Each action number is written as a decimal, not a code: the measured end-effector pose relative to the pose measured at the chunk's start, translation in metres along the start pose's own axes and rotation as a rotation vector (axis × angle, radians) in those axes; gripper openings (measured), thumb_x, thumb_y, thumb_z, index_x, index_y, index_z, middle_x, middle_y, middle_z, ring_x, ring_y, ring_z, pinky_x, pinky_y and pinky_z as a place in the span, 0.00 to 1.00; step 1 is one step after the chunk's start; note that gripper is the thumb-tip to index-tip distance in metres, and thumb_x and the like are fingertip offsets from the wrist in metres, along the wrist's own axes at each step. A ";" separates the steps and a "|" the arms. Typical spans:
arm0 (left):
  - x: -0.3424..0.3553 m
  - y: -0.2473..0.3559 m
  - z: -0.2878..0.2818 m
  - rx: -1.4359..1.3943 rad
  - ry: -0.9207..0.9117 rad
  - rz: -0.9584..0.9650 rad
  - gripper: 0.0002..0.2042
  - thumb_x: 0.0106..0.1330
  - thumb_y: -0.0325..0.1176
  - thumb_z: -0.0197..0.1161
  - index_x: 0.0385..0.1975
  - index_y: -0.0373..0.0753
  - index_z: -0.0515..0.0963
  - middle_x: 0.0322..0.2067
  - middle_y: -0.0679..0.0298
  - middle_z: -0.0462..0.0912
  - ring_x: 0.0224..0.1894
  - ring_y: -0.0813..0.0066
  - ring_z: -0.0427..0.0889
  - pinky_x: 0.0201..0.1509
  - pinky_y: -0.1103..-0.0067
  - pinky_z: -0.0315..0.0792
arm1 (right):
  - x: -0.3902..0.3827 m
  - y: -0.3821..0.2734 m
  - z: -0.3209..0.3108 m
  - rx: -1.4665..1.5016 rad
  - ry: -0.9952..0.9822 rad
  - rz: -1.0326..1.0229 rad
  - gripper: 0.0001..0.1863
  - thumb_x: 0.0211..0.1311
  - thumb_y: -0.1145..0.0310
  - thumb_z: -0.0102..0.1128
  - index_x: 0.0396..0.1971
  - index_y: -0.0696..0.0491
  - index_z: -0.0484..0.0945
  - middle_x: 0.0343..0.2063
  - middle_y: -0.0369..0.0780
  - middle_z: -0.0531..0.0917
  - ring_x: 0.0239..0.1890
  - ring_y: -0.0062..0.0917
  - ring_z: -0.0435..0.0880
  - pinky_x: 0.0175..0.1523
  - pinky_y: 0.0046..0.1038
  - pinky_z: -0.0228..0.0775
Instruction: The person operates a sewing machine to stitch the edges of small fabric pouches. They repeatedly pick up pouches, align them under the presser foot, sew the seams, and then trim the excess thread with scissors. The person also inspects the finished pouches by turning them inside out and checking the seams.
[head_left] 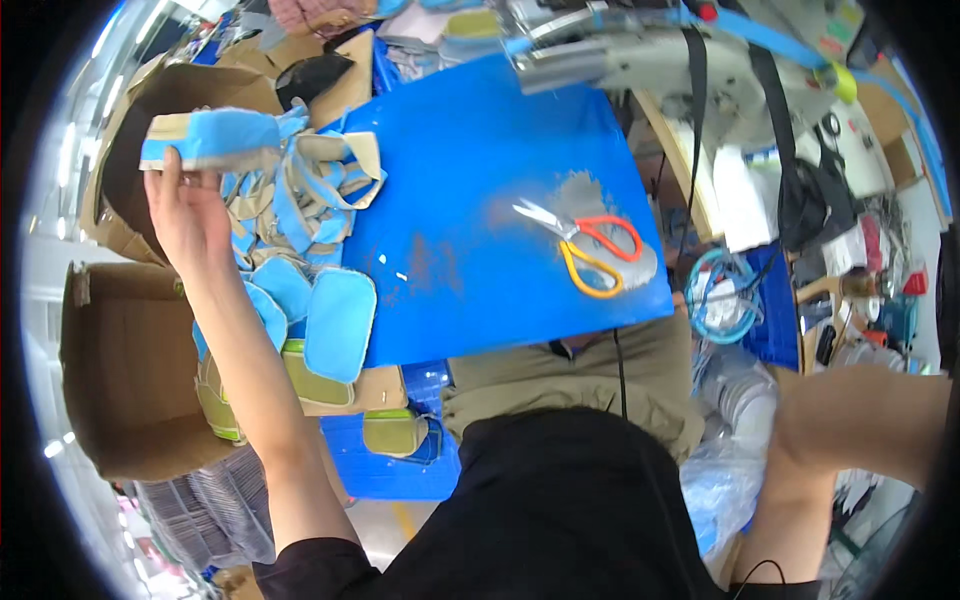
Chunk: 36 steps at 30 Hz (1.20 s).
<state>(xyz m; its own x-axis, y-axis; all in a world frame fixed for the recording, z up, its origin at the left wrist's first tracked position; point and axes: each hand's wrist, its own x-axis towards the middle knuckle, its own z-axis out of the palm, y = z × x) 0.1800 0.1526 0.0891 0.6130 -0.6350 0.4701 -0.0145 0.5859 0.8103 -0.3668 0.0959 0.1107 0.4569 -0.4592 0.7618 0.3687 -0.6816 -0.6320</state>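
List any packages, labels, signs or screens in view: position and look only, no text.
Open brown cardboard box: left edge, below the raised left hand, plain inside.
Second brown cardboard box: upper left, behind the blue and beige fabric piece the hand holds.
Small coloured stickers: top right, on the sewing machine.
No screens or signs.

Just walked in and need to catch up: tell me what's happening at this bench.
A person sits at a blue board used as a worktop. Their left hand is raised, holding a blue and tan fabric piece above a pile of similar pieces at the board's left edge. The right hand is out of view; only that forearm shows, low on the right. Scissors with orange and yellow handles lie untouched on the board. Open cardboard boxes stand on the left.
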 end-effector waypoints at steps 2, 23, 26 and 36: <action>-0.028 -0.001 0.015 -0.180 -0.042 -0.148 0.16 0.76 0.28 0.58 0.61 0.32 0.71 0.59 0.55 0.78 0.61 0.66 0.78 0.66 0.66 0.73 | 0.007 0.020 0.019 -0.006 0.083 0.085 0.33 0.61 0.66 0.71 0.65 0.55 0.69 0.58 0.42 0.79 0.56 0.29 0.81 0.60 0.29 0.69; -0.118 -0.076 0.020 -0.660 0.021 -0.785 0.14 0.79 0.34 0.52 0.55 0.35 0.78 0.51 0.59 0.86 0.57 0.63 0.83 0.67 0.63 0.73 | -0.087 0.089 0.164 -0.330 -0.352 0.302 0.09 0.64 0.62 0.68 0.28 0.49 0.79 0.23 0.36 0.79 0.29 0.31 0.79 0.50 0.35 0.64; -0.122 -0.079 0.017 -0.648 0.102 -0.800 0.14 0.79 0.34 0.51 0.56 0.35 0.78 0.51 0.59 0.86 0.58 0.63 0.83 0.68 0.62 0.73 | -0.094 0.090 0.157 -0.283 -0.261 0.363 0.08 0.63 0.65 0.69 0.28 0.49 0.79 0.22 0.35 0.77 0.28 0.31 0.78 0.48 0.34 0.63; -0.194 -0.082 0.087 -0.744 -0.032 -0.951 0.23 0.79 0.45 0.53 0.65 0.35 0.70 0.59 0.53 0.81 0.62 0.57 0.79 0.67 0.61 0.73 | -0.098 0.115 0.163 -0.309 -0.178 0.464 0.08 0.63 0.68 0.67 0.25 0.52 0.79 0.20 0.38 0.76 0.24 0.36 0.74 0.43 0.35 0.61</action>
<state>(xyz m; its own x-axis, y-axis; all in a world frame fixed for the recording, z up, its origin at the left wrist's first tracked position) -0.0062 0.1843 -0.0384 0.1110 -0.9760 -0.1874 0.8969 0.0171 0.4420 -0.2379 0.1554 -0.0599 0.6533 -0.6646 0.3627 -0.1434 -0.5790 -0.8026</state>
